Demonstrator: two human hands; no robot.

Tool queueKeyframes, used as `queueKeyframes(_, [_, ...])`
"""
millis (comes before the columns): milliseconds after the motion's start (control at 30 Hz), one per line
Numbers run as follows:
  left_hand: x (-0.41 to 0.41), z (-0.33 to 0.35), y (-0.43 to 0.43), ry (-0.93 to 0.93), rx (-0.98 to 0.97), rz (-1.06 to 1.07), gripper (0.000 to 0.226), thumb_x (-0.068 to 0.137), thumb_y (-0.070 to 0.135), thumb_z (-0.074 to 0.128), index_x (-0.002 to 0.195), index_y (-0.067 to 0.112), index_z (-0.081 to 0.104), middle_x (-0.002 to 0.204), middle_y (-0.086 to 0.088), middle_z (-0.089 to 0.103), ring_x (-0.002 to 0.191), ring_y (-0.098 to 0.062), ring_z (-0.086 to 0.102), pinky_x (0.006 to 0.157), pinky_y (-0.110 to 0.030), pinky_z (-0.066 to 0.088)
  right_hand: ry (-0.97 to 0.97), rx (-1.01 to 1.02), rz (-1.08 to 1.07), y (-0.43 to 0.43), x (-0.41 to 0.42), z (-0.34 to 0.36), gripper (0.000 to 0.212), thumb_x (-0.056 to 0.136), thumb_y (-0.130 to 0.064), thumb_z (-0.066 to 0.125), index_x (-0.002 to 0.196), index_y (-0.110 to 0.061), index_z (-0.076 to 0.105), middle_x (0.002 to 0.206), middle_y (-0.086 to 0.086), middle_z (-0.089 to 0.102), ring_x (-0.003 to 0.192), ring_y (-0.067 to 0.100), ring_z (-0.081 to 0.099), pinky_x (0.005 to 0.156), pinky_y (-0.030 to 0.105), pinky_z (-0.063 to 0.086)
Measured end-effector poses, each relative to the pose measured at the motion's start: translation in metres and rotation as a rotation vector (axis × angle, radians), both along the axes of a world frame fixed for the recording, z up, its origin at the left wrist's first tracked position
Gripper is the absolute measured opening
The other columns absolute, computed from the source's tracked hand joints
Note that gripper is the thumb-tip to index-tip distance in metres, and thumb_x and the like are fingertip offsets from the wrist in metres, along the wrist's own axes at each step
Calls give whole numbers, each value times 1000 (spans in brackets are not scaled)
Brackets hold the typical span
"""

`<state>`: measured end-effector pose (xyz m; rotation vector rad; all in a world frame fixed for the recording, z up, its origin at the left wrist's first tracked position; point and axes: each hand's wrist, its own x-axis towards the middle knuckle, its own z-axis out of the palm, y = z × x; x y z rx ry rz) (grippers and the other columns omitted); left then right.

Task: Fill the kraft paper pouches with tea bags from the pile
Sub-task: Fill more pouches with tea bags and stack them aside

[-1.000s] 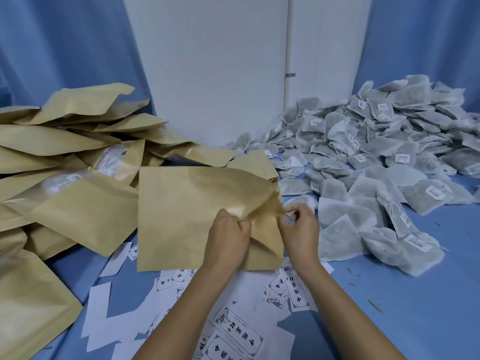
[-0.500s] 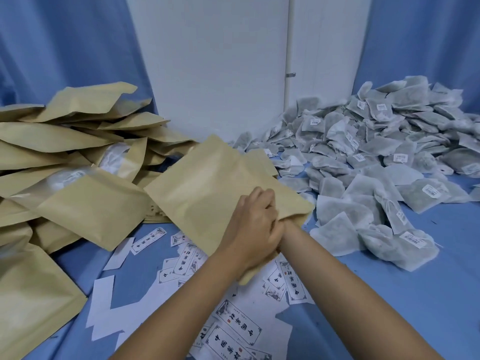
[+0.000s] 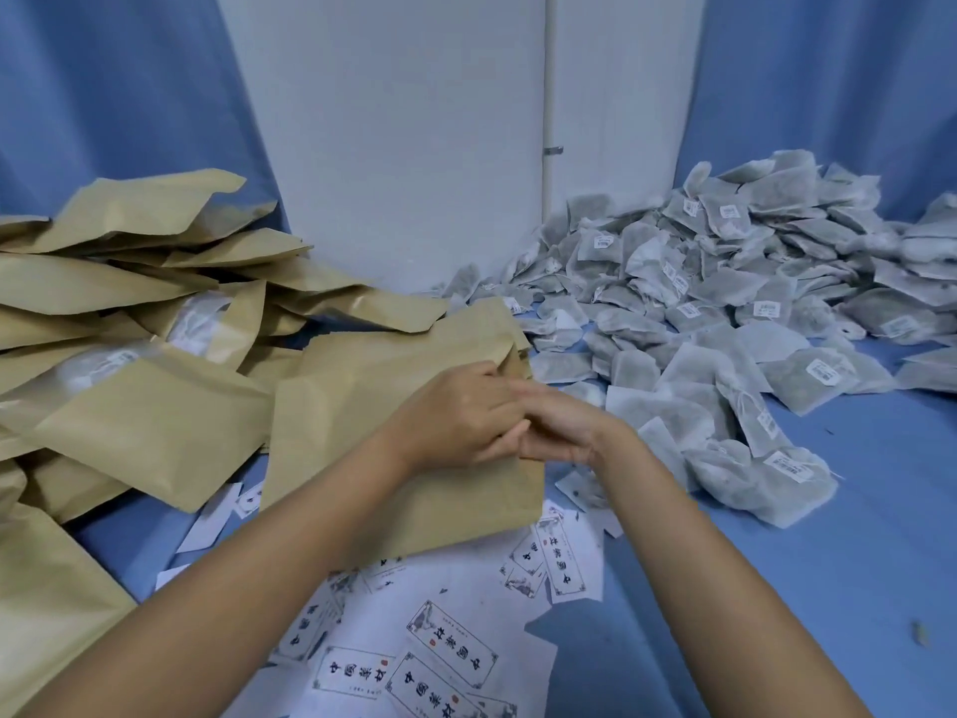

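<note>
Blue cloth covers the surface (image 3: 828, 588), which runs back to a white wall (image 3: 388, 147) between blue curtains (image 3: 103, 95).

My left hand (image 3: 455, 414) curls its fingers over the right-hand edge of a kraft paper pouch (image 3: 373, 458) and grips it. My right hand (image 3: 562, 430) lies against the left. Its fingers are hidden behind the left hand, so I cannot tell whether they pinch the pouch or reach inside.

The pouch lies flat on the surface, tan and lightly creased. Its long axis seems to run left to right, with the gripped end facing right.

The pile of tea bags (image 3: 725, 313) lies to the right of my hands and beyond them, nearer my right hand. They are grey-white gauze sachets, puffy, many with small white tags.

A heap of pouches (image 3: 155, 417) sits on my left. Printed paper slips (image 3: 450, 645) are scattered in front of me.
</note>
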<state>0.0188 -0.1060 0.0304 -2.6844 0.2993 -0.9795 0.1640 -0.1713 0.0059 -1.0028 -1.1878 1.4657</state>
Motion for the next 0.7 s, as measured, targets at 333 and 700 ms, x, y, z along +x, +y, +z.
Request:
queueKeyframes(333, [58, -23, 0, 186, -301, 19, 46, 88, 19, 36, 50, 2, 57, 48, -13, 52, 45, -29, 45, 52, -41, 47, -1547, -413, -378, -35, 106, -58, 107, 58, -49, 83, 144, -19, 26, 144, 9, 37, 135, 30, 30, 108, 44, 26])
queueKeyframes(700, [73, -32, 3, 131, -386, -9, 41, 87, 18, 38, 51, 4, 52, 49, -8, 47, 49, -24, 43, 53, -32, 41, 438, 187, -805, -42, 110, -35, 14, 94, -13, 49, 93, -13, 63, 82, 5, 68, 79, 24, 63, 71, 32, 50])
